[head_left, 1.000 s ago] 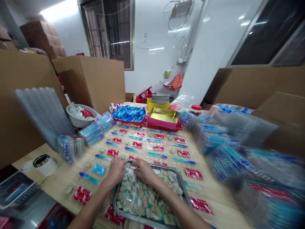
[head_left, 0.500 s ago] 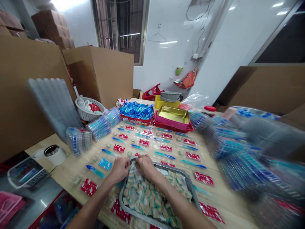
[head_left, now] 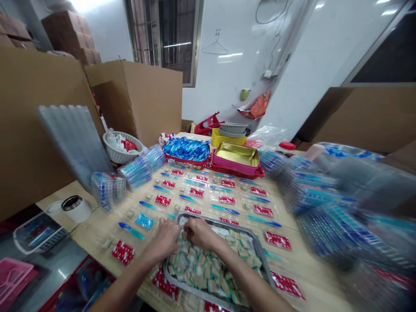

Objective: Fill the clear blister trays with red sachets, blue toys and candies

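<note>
A metal tray [head_left: 260, 255] sits at the near edge of the wooden table [head_left: 312, 277], heaped with small wrapped erasers [head_left: 208, 268] in green, orange and white; both hands meet over its far left corner; the left hand [head_left: 167, 238] lies curled at the tray's rim with its fingers bent onto the pile, and the right hand [head_left: 199, 232] is curled just beside it, fingers closed down among the erasers, though whether either one actually grips a piece cannot be told; beyond the tray, clear blister packs [head_left: 208, 193] lie in rows across the table, each with a blue pen [head_left: 224, 209] and a red card [head_left: 162, 200]; at the far end stand a red tray of blue pens [head_left: 186, 149] and, just beside it, a gold tin [head_left: 235, 155] in a pink tray; to the left a white basket [head_left: 121, 147] sits near stacked filled packs [head_left: 138, 171]; blurred stacks of packs [head_left: 325, 208] crowd the right; cardboard boxes [head_left: 139, 97] stand behind.
</note>
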{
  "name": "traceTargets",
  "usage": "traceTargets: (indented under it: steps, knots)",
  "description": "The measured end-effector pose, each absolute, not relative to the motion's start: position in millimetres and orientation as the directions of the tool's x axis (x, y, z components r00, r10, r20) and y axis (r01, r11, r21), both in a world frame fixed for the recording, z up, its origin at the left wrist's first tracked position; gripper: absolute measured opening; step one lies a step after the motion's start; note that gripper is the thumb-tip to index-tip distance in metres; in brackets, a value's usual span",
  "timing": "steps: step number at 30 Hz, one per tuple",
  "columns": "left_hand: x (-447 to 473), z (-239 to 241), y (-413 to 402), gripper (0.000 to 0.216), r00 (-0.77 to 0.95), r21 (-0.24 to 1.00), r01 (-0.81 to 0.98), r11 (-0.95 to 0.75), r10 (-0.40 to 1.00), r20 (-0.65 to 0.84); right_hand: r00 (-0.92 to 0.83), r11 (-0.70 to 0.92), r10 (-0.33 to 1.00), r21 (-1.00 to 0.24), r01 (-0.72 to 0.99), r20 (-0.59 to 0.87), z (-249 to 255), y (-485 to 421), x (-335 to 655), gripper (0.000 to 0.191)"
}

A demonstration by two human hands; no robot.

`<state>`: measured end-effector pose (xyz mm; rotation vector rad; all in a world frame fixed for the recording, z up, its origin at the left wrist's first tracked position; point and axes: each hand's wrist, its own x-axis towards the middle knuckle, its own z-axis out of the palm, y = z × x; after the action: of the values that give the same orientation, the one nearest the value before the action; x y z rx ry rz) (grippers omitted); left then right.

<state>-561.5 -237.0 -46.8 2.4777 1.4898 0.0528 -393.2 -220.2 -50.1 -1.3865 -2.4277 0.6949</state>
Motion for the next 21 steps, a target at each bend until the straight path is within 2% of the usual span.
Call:
traceTargets:
  steps: [3, 10, 16, 18, 21]
  knots:
    - [-560.5, -47.5, -235.7, 0.033, 0.46, 0.264, 0.866, -0.425, 0.884, -0.085, -0.506, 0.43, 0.863, -0.531, 0.73, 0.002, -53.0, -221.1, -393.1, 0.016]
    - [-562.5, -48.1, -227.2, 0.02, 0.403, 0.412, 0.84, -0.354, 0.915, -0.036, -0.467, 0.37, 0.884, -0.621, 0.691, 0.007, -49.1, -226.3, -388.7, 0.019]
    - [-573.3, -53.2, -218.2, 0.019, 0.282, 0.575, 0.786, -0.226, 0.959, -0.009, -0.49, 0.204, 0.867, -0.828, 0.522, -0.095, -47.8, -232.8, -398.4, 0.024]
    - [-576.6, -55.6, -218.1, 0.02, 0.248, 0.622, 0.759, -0.194, 0.969, 0.0, -0.504, 0.199, 0.854, -0.813, 0.547, -0.131, -49.2, -232.7, -405.3, 0.026]
    - [-581.0, -57.1, -221.7, 0.017, 0.225, 0.68, 0.713, -0.17, 0.974, 0.008, -0.537, 0.278, 0.83, -0.725, 0.63, -0.148, -48.9, -229.6, -412.5, 0.031]
